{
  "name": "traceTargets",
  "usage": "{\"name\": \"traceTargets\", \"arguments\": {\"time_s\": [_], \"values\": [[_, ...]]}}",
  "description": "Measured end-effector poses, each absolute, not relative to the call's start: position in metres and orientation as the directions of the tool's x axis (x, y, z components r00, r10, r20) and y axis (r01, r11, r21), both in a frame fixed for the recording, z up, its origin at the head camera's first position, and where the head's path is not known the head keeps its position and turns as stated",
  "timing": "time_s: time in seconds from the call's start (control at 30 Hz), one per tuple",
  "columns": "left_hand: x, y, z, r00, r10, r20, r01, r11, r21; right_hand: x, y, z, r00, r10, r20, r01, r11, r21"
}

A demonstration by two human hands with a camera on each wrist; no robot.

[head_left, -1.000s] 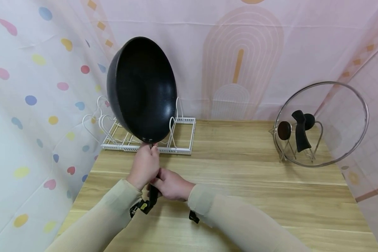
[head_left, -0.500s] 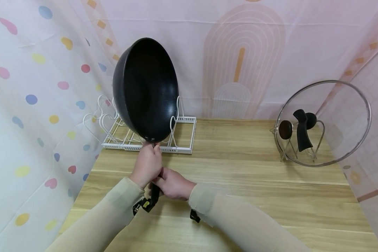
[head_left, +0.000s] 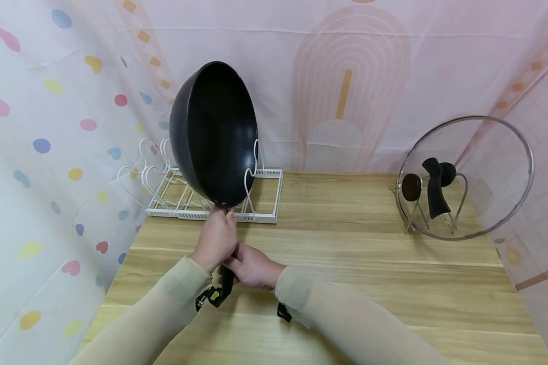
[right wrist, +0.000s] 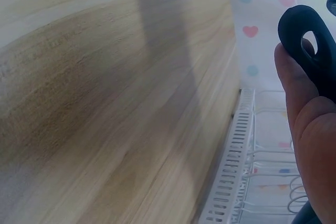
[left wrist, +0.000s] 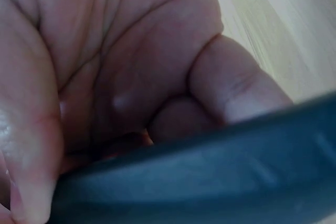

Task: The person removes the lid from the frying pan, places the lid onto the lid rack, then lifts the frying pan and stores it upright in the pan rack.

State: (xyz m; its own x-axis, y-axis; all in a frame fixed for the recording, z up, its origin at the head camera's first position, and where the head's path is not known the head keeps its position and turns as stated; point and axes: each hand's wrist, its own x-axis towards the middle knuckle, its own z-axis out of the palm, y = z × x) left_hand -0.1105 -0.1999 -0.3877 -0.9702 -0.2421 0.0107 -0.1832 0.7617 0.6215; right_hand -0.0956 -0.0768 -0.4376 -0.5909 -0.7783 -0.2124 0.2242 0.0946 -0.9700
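A black wok (head_left: 221, 137) stands tilted on its side over the white wire rack (head_left: 255, 218), its open face turned to the right. Its lower rim is between the rack's wire dividers; whether it bears on the rack cannot be seen. My left hand (head_left: 216, 238) grips the wok's black handle (head_left: 227, 279) close to the bowl. Below it, my right hand (head_left: 255, 266) holds the same handle nearer its end. In the left wrist view, fingers (left wrist: 236, 82) curl at the dark handle. The right wrist view shows the handle's holed end (right wrist: 294, 30) beside my right hand (right wrist: 317, 150).
At the right, a glass lid (head_left: 525, 197) with a steel rim and black knob stands upright in a small wire stand (head_left: 461, 197). All of it rests on a wooden table (head_left: 347, 223). Patterned curtains (head_left: 351, 101) hang behind and at both sides.
The wok has shifted right and slightly down, and its face has turned more edge-on. Both hands have moved a little to the right with the handle, keeping their grip. The lid stays put.
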Motion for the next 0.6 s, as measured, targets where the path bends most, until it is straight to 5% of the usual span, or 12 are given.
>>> {"name": "traceTargets", "arguments": {"time_s": [0.6], "values": [[-0.109,-0.196,-0.403,-0.974,-0.227,0.004,-0.17,0.743,0.647,-0.092,-0.075,-0.452,-0.604,-0.764,-0.227,0.23,0.105,-0.968]]}}
